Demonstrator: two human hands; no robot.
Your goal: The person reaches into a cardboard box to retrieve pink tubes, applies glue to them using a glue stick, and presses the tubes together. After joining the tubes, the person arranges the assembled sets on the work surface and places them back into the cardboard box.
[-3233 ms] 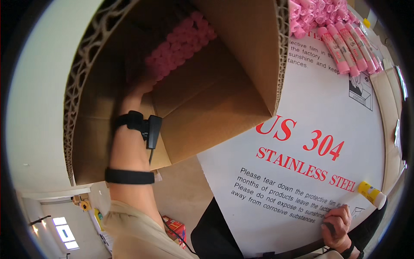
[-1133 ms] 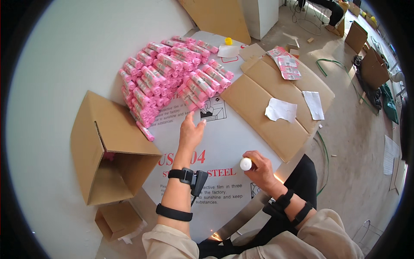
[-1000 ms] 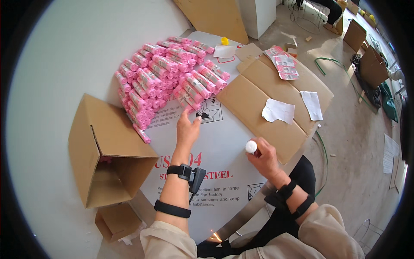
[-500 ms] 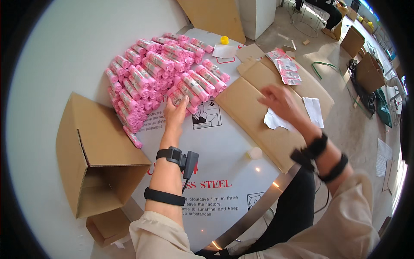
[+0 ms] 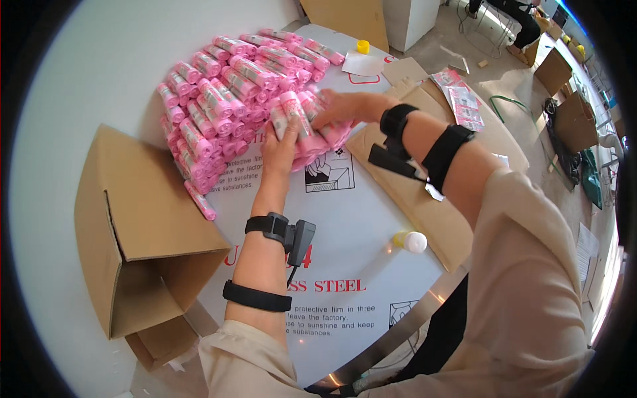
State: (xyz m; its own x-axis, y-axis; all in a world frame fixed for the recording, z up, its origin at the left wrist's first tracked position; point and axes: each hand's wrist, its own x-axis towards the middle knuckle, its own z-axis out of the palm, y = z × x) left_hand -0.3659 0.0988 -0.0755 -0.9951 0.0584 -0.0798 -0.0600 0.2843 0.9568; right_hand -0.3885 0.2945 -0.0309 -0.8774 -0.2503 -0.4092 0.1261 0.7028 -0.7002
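Observation:
A heap of pink plastic bag rolls [image 5: 232, 99] with printed labels lies on the far part of the table. At its near right edge my left hand [image 5: 279, 147] is closed around the left side of a group of upright-tilted rolls [image 5: 298, 123], thumb on the front. From the right, my right hand [image 5: 348, 109] reaches over the other side of that group, its fingers curled against the rolls. Its fingertips are partly hidden among them. A single bag roll [image 5: 200, 200] lies at the heap's lower left edge.
An open cardboard box [image 5: 149, 225] stands on the left, mouth toward me. Flattened cardboard [image 5: 398, 186] covers the right side, with pink printed sheets [image 5: 461, 103] on it. A small white-capped bottle [image 5: 413, 241] and a yellow cap [image 5: 363, 46] are on the table. Another person [image 5: 517, 20] is far right.
My right hand has swung left from above the flattened cardboard onto the rolls beside my left hand. My left hand stays at the same group, which now stands more upright.

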